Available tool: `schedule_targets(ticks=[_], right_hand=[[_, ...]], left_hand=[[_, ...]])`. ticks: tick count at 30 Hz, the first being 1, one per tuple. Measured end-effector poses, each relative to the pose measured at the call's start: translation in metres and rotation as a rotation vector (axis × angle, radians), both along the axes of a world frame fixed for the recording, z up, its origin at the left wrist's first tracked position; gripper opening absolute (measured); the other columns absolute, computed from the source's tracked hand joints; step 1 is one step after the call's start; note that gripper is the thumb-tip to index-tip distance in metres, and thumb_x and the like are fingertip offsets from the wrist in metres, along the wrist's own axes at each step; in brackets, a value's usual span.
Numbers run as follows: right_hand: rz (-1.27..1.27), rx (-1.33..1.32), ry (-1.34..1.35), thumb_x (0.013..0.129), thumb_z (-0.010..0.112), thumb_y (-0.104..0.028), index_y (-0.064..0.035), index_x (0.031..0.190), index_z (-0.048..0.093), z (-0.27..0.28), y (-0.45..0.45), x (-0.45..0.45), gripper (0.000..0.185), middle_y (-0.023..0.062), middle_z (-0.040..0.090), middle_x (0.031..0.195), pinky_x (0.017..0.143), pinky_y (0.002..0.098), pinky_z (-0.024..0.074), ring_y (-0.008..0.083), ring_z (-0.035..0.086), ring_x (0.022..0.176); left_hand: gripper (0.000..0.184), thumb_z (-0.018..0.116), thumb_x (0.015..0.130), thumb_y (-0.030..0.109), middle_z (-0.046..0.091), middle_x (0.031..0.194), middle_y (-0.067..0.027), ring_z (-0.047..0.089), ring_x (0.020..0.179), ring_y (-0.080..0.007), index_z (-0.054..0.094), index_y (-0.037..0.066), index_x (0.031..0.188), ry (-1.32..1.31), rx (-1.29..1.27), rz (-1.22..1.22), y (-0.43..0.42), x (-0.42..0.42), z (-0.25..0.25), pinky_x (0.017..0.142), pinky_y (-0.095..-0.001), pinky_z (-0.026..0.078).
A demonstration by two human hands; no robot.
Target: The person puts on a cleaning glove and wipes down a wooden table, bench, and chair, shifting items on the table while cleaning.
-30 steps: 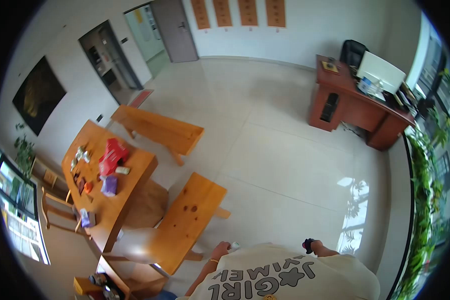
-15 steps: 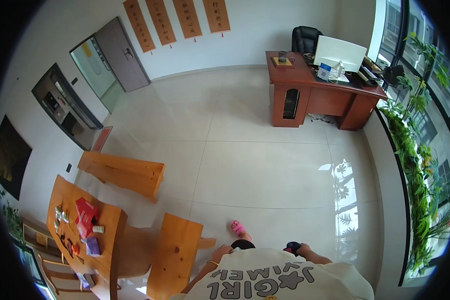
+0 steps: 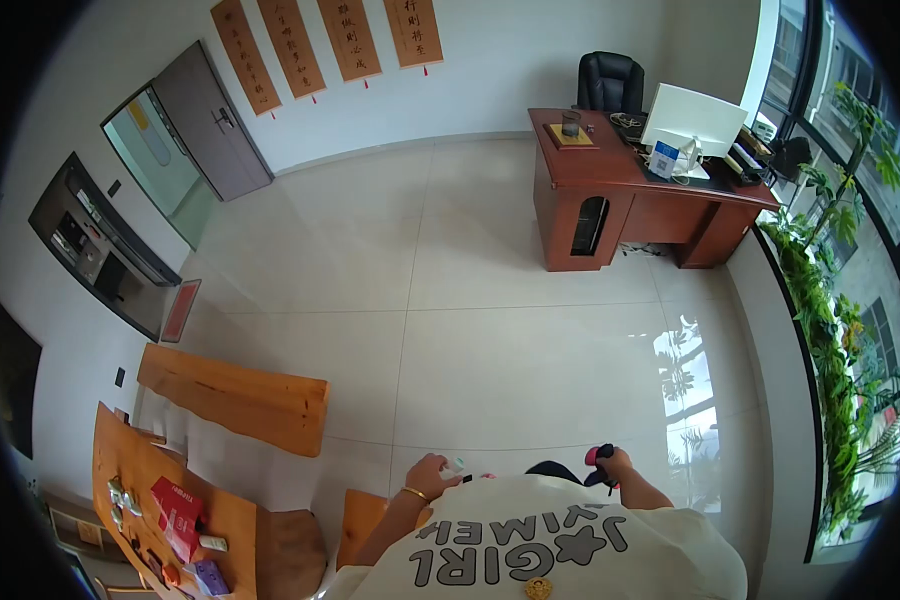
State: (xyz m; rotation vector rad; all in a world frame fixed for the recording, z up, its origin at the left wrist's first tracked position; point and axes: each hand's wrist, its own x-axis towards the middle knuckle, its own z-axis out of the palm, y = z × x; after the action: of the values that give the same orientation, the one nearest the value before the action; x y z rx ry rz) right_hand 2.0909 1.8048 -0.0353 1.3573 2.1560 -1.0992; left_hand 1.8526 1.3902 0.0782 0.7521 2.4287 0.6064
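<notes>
My left hand point(image 3: 429, 477), with a gold band at the wrist, is in front of the cream shirt point(image 3: 490, 520) at the lower middle. Its fingers are closed on a small whitish object point(image 3: 454, 466), too small to name. Farther right, my right hand point(image 3: 618, 465) grips a dark object with a pink part point(image 3: 599, 456). Its kind is unclear, and a dark piece hangs below the fist. Both hands are above the tiled floor, apart from each other.
A wooden bench point(image 3: 235, 398) and a wooden table point(image 3: 232, 505) bearing a red bag point(image 3: 177, 517) stand at left. A reddish desk point(image 3: 595, 182) with a monitor point(image 3: 692, 120) is ahead. Plants point(image 3: 820, 330) line the window at right. A doorway point(image 3: 160, 160) opens at far left.
The view has shifted forward, and the near bench has slid mostly out of sight below. Both hands are raised higher, showing more of what they hold. The pink slipper is no longer clearly visible.
</notes>
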Motion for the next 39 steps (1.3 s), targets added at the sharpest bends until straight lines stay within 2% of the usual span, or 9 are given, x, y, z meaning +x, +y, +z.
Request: schedule_targets(ticks=[8,20,22,25,29,31,32,34,39], right_hand=[[-0.011,0.026,-0.064,0.08,0.061,-0.025,-0.0005,0.109,0.066,-0.055,-0.005,-0.093,0.037,0.0228,0.067,0.105,0.091,0.044,0.0483,0.0356,0.061,0.109],[1.146,0.189,-0.161,0.071,0.068,-0.016,0.0002,0.108,0.065,-0.237,0.141,-0.503,0.041,0.0215,0.067,0.105,0.083,0.0404,0.0522,0.0367,0.064,0.101],[0.761,0.226,0.128,0.067,0.075,-0.022,0.0029,0.088,0.068,-0.148,0.1,-0.596,0.033,0.0187,0.067,0.078,0.057,0.0378,0.0515,0.0284,0.066,0.074],[0.832,-0.043,-0.013,0.064,0.075,-0.023,0.0043,0.099,0.064,-0.114,0.084,-0.726,0.046,0.0222,0.068,0.091,0.077,0.0404,0.0543,0.0342,0.067,0.087],[0.912,-0.055,0.111,0.067,0.077,-0.033,0.0063,0.1,0.065,-0.105,0.04,-0.844,0.053,0.0192,0.069,0.087,0.065,0.0367,0.0545,0.0289,0.068,0.079],[0.618,-0.267,0.176,0.074,0.072,-0.047,0.0028,0.097,0.067,-0.066,-0.011,-0.892,0.055,0.0151,0.067,0.081,0.052,0.0367,0.0508,0.0247,0.065,0.066],[0.617,-0.293,0.217,0.076,0.065,-0.057,0.0045,0.1,0.066,-0.057,-0.036,-0.917,0.066,0.0163,0.067,0.085,0.052,0.037,0.0513,0.0253,0.065,0.069],[0.676,-0.271,0.13,0.081,0.047,-0.074,0.0045,0.099,0.066,-0.047,-0.076,-0.972,0.083,0.0161,0.067,0.084,0.052,0.0375,0.0518,0.0257,0.065,0.068],[1.073,-0.215,0.142,0.092,0.038,-0.052,-0.0001,0.08,0.064,-0.052,-0.143,-1.085,0.06,0.018,0.062,0.066,0.054,0.0385,0.0502,0.028,0.062,0.057]], left_hand=[[0.062,0.075,0.07,0.053,0.061,0.094,-0.0141,0.06,0.089,-0.0278,0.064,0.001,0.102,-0.011,0.043,0.127,-0.034,-0.094,-0.047,0.078,-0.0369,0.05],[0.065,0.072,0.07,0.051,0.064,0.111,-0.0222,0.062,0.102,-0.0362,0.064,-0.001,0.107,-0.272,-0.076,1.034,-0.115,-0.232,-0.096,0.089,-0.039,0.049],[0.066,0.072,0.07,0.049,0.063,0.115,-0.0229,0.061,0.107,-0.0369,0.063,-0.001,0.111,-0.392,-0.274,1.02,-0.142,-0.238,-0.148,0.093,-0.0387,0.048],[0.065,0.072,0.069,0.046,0.063,0.116,-0.0233,0.06,0.109,-0.0365,0.063,-0.002,0.113,-0.523,0.033,1.603,-0.15,-0.224,-0.209,0.094,-0.0402,0.048],[0.067,0.073,0.067,0.045,0.064,0.114,-0.0229,0.06,0.11,-0.0366,0.062,-0.001,0.114,-0.526,0.025,1.602,-0.106,-0.221,-0.167,0.093,-0.0415,0.048],[0.065,0.074,0.066,0.051,0.067,0.11,-0.0184,0.062,0.106,-0.0356,0.065,0.004,0.11,-0.525,-0.153,1.54,-0.087,-0.213,-0.191,0.09,-0.0404,0.05],[0.063,0.073,0.067,0.054,0.069,0.101,-0.0164,0.065,0.1,-0.0336,0.067,0.004,0.106,-0.46,0.191,1.671,-0.081,-0.177,-0.265,0.088,-0.0403,0.051],[0.062,0.073,0.068,0.054,0.07,0.1,-0.0163,0.065,0.099,-0.0332,0.067,0.004,0.105,-0.678,0.041,1.758,-0.064,-0.193,-0.248,0.087,-0.0404,0.051],[0.061,0.072,0.07,0.054,0.07,0.095,-0.0161,0.066,0.096,-0.0321,0.068,0.003,0.103,-0.796,0.036,1.796,-0.09,-0.305,-0.245,0.086,-0.0406,0.051]])
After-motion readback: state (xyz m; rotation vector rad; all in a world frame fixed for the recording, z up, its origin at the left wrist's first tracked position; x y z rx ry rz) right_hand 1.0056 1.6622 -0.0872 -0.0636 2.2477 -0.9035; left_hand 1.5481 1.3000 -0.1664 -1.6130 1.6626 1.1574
